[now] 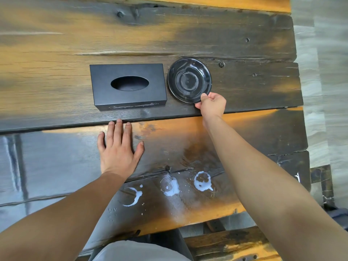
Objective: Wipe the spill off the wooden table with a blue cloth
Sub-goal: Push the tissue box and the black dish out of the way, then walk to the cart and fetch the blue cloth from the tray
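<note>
Left hand flat on spill-ringed wooden table

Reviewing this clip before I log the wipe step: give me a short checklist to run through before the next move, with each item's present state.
1. Blue cloth at hand: not ok, none is in view.
2. Spill located: ok, three white ring marks lie on the wooden table near its front edge.
3. Spill area free of objects: ok, the saucer and the tissue box sit farther back.
4. Right hand free: not ok, its fingers pinch the saucer's near rim.
5. Left hand free: ok, it lies flat and open on the table.
6. Tissues in the box: cannot tell, the slot looks dark.
</note>
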Motion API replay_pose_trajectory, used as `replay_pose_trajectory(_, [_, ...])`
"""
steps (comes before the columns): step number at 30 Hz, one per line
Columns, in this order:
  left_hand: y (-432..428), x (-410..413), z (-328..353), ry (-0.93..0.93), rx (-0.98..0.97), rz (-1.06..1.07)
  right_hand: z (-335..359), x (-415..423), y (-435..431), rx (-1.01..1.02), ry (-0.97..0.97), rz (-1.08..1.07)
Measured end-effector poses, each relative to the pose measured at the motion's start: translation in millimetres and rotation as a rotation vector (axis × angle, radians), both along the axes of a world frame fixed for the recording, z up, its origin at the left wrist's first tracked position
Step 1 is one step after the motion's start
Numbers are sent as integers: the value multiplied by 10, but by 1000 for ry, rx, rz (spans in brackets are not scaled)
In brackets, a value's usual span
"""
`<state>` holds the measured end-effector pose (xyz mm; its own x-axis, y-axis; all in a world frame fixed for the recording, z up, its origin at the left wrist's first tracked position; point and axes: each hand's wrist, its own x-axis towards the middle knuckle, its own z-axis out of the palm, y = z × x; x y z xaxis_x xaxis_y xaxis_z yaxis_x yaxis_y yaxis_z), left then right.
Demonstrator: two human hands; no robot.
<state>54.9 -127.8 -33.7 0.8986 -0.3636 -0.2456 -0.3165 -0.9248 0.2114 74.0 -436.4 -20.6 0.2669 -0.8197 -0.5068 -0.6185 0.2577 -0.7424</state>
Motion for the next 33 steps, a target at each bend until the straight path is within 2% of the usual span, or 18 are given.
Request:
replay_pose_trajectory(9, [18,1,-37,12,-12,1,63,-13,33,-2,-9,-25])
replay_pose_trajectory(14, [13,0,-56,22,-4,-3,170,-241,136,-81,66,72])
replay_pose_trajectory(25, [23,15,67,133,36,-63,436,-1414,841,-90,230,214])
replay_pose_trajectory(33, [160,120,284,241,10,-146,577,-2491,1172,-95,277,184])
